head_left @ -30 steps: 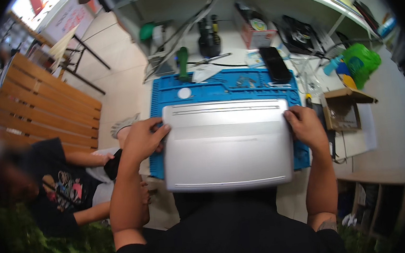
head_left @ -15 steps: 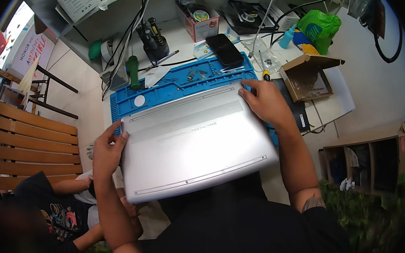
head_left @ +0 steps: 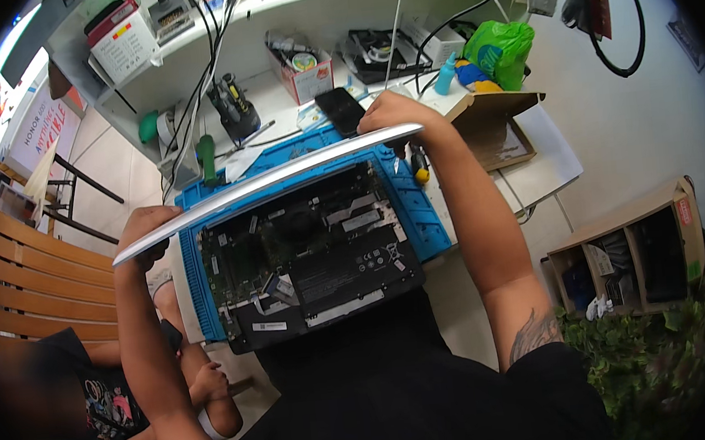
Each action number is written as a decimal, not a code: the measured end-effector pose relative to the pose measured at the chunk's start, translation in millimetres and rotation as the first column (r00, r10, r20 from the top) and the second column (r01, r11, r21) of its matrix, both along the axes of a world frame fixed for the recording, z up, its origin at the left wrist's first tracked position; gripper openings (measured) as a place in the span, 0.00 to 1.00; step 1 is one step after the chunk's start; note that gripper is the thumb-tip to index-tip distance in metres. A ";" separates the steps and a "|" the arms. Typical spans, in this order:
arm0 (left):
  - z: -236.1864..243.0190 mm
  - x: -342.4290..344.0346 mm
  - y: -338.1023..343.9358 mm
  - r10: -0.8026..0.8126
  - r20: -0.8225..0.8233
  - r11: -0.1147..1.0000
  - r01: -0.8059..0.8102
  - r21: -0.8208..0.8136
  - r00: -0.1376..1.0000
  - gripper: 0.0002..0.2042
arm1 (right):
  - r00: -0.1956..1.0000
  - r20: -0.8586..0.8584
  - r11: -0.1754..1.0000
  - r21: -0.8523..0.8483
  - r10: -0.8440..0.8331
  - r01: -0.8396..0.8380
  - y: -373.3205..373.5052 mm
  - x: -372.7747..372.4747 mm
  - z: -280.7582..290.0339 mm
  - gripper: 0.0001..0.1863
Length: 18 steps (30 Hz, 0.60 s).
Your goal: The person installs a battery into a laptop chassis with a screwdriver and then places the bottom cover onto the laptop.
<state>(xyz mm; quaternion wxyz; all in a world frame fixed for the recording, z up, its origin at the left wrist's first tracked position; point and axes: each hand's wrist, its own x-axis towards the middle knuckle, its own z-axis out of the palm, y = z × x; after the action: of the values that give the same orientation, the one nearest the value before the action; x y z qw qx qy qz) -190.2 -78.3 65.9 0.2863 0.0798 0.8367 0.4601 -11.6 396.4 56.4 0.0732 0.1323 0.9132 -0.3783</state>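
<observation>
A silver laptop bottom cover (head_left: 281, 174) is raised and tilted nearly edge-on, its near edge lifted. My left hand (head_left: 149, 229) grips its left end, the fingers partly hidden under it. At the other end my right hand (head_left: 398, 117) is closed round the cover's right corner. Below the cover lies the open laptop (head_left: 232, 281), its black battery (head_left: 348, 269) and circuit boards exposed. A loose ribbon cable with a silver piece (head_left: 278, 288) shows left of the battery. The laptop rests on a blue repair mat (head_left: 425, 230) and overhangs the mat's near edge.
Behind the mat are a black phone (head_left: 339, 109), a green-handled screwdriver (head_left: 208, 159) and a tool holder (head_left: 236, 117). A yellow-and-black screwdriver (head_left: 421, 166) lies by my right forearm. An open cardboard box (head_left: 492, 136) stands right. A seated person (head_left: 103, 393) is at left.
The cover has swung up from lying flat to nearly edge-on, and both hands moved with it. The laptop's inside now shows beneath it. The whole view has also shifted.
</observation>
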 end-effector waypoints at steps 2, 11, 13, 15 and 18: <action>6.7 5.8 6.0 0.043 0.012 0.998 -0.042 -0.047 0.999 0.16 | 0.873 -0.047 0.784 0.465 0.485 -0.411 12.8 -5.6 -12.8 0.09; 6.2 17.1 0.3 -0.010 -0.011 0.998 0.010 -0.069 1.000 0.17 | 0.908 -0.081 0.873 0.321 0.411 -0.367 3.0 6.2 -20.9 0.04; 7.9 19.8 3.5 0.002 -0.006 0.997 -0.002 -0.078 1.000 0.17 | 0.935 0.020 0.855 0.397 0.354 -0.333 1.3 9.8 -17.9 0.15; 7.2 20.9 3.3 0.018 0.000 0.998 -0.018 -0.068 1.000 0.17 | 0.905 0.064 0.770 0.502 0.421 -0.394 -2.2 10.3 -10.3 0.13; 1.5 8.3 -11.6 -0.012 -0.015 0.998 0.011 -0.059 1.000 0.15 | 0.955 0.075 0.919 0.260 0.288 -0.297 -4.4 14.4 -13.1 0.10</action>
<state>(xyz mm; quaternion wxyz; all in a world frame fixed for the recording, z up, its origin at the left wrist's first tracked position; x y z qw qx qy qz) -181.9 -89.9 67.4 0.2846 0.0797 0.8517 0.4328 2.8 392.1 43.2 0.1262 0.0098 0.9641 -0.2333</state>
